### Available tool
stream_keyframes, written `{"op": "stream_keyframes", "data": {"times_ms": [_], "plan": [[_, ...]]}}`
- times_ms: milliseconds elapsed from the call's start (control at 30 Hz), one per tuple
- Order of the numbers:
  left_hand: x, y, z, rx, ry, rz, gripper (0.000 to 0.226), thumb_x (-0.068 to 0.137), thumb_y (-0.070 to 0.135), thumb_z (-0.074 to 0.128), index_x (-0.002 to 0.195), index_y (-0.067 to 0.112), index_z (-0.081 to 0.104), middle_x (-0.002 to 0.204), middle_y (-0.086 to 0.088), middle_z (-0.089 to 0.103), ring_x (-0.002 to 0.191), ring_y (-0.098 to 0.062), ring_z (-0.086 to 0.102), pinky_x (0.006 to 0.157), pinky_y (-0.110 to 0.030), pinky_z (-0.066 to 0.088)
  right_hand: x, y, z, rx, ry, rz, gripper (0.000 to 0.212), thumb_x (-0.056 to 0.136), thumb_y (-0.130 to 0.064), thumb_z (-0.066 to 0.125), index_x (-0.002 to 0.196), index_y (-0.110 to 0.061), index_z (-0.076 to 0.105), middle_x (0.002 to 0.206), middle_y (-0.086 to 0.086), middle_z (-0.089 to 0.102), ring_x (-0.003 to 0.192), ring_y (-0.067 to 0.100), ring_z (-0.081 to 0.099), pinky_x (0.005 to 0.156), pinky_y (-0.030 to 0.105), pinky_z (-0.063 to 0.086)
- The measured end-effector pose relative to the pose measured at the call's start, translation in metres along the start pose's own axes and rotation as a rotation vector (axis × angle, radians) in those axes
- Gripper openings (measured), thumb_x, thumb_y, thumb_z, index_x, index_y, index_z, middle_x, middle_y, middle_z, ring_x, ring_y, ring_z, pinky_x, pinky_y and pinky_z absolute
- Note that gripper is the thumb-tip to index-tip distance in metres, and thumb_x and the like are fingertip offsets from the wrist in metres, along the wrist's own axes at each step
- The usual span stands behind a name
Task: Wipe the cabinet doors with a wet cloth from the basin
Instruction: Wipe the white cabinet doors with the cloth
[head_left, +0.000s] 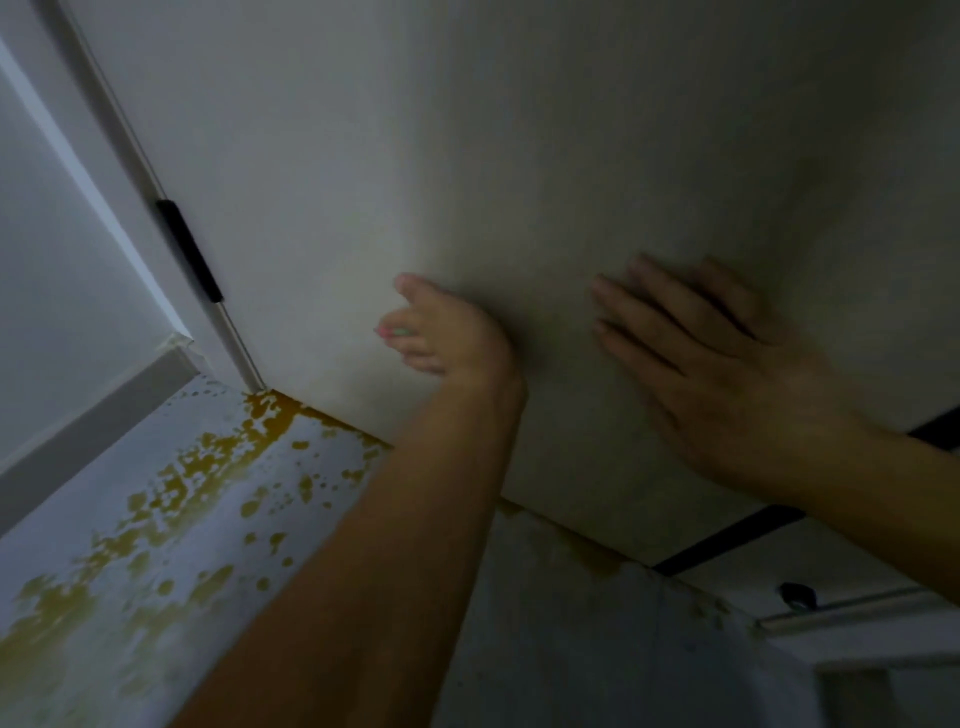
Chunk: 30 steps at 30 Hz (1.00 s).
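Both on pale flat cabinet door (467, 156): right hand (727, 364) flat, fingers straight; left hand (452, 332) pinches blurred pink-green scrap (397, 331). Risk: door swings under push, wipe skips.

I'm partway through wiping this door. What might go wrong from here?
1. The right hand presses bare and flat on the cabinet door; it may leave prints on the panel.
2. The left hand shows only a small pink-and-green wad, likely the cloth; knuckles may rub instead.
3. The peeling wall paint adjoins the door's edge; a wet stroke straying there could lift flakes.
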<state>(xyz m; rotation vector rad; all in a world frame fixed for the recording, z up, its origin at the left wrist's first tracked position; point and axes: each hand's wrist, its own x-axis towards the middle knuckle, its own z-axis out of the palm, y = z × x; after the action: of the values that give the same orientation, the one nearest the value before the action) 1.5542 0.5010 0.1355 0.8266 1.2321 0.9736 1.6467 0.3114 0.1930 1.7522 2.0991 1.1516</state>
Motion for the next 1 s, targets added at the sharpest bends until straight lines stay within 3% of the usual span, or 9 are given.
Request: {"op": "stream_keyframes", "data": {"times_ms": [33,100,133,200,267,400,633,800,1000], "plan": [[-0.018,-0.007,-0.006,-0.001,-0.104,0.111,0.071,0.105,0.043,-0.005,0.161,0.004,0.016,0.17,-0.019,0.006,0.157,-0.034,0.009,0.127,-0.046,0.013,-0.003,0.003,-0.004,0.014,0.011,0.002,0.055,0.098,-0.02,0.047,0.15,-0.003,0.047,0.165,0.016,0.029,0.154,0.036,0.024,0.126,0.051,0.013],[-0.049,-0.019,0.005,0.064,-0.055,0.475,0.066,0.108,0.022,0.001,0.143,-0.004,0.05,0.155,-0.04,0.03,0.145,-0.048,0.036,0.12,-0.049,0.033,-0.007,0.011,-0.012,0.01,0.044,0.044,0.057,0.098,-0.022,0.05,0.151,-0.003,0.044,0.165,0.016,0.029,0.153,0.037,0.025,0.126,0.052,0.011],[-0.072,-0.027,0.016,0.012,-0.03,0.509,0.06,0.11,0.028,0.01,0.147,-0.002,0.046,0.157,-0.042,0.022,0.147,-0.052,0.028,0.123,-0.053,0.022,-0.009,0.017,-0.016,-0.007,0.053,0.06,0.058,0.099,-0.024,0.049,0.153,-0.003,0.042,0.165,0.017,0.029,0.153,0.037,0.025,0.126,0.052,0.011],[-0.115,-0.025,0.028,0.226,-0.21,0.386,0.065,0.11,0.044,0.014,0.162,0.009,-0.003,0.167,-0.016,-0.022,0.155,-0.026,-0.019,0.118,-0.025,-0.023,-0.014,0.026,-0.021,-0.049,0.066,0.09,0.059,0.101,-0.025,0.048,0.154,-0.003,0.039,0.165,0.017,0.029,0.153,0.038,0.025,0.126,0.053,0.012],[-0.105,-0.028,0.023,0.286,-0.261,0.53,0.075,0.103,0.054,0.016,0.157,0.014,-0.018,0.165,-0.008,-0.03,0.148,-0.017,-0.033,0.11,-0.018,-0.031,-0.017,0.031,-0.027,-0.081,0.067,0.101,0.059,0.099,-0.022,0.048,0.154,-0.002,0.039,0.165,0.017,0.028,0.153,0.038,0.026,0.125,0.054,0.014],[-0.057,-0.015,0.011,0.36,-0.102,0.989,0.079,0.105,0.057,0.015,0.157,0.0,-0.004,0.165,-0.03,-0.01,0.153,-0.047,-0.016,0.125,-0.052,-0.012,-0.03,0.035,-0.036,-0.059,0.045,0.18,0.056,0.1,-0.02,0.044,0.153,-0.002,0.041,0.165,0.017,0.028,0.153,0.038,0.025,0.125,0.056,0.015],[-0.068,0.018,0.015,0.548,-0.245,1.57,0.068,0.106,0.043,0.023,0.156,-0.001,0.011,0.161,-0.035,0.012,0.15,-0.055,0.0,0.125,-0.059,-0.002,-0.048,0.041,-0.048,-0.071,0.053,0.328,0.061,0.101,-0.025,0.041,0.157,-0.003,0.033,0.167,0.014,0.023,0.155,0.035,0.019,0.125,0.054,0.015],[-0.085,0.051,0.026,0.565,-0.212,1.71,0.066,0.103,0.034,0.036,0.156,0.001,0.015,0.162,-0.025,0.012,0.151,-0.056,0.005,0.125,-0.061,0.003,-0.046,0.037,-0.052,-0.018,0.089,0.396,0.063,0.096,-0.024,0.047,0.155,-0.004,0.038,0.167,0.013,0.024,0.155,0.032,0.019,0.126,0.052,0.014],[-0.135,0.053,0.039,0.689,-0.481,1.84,0.069,0.096,0.033,0.042,0.157,0.013,0.019,0.165,-0.01,0.003,0.156,-0.035,-0.007,0.126,-0.053,0.002,-0.057,0.05,-0.073,0.018,0.108,0.553,0.068,0.093,-0.026,0.045,0.156,-0.007,0.029,0.166,0.012,0.022,0.157,0.027,0.009,0.127,0.048,0.009]]}}
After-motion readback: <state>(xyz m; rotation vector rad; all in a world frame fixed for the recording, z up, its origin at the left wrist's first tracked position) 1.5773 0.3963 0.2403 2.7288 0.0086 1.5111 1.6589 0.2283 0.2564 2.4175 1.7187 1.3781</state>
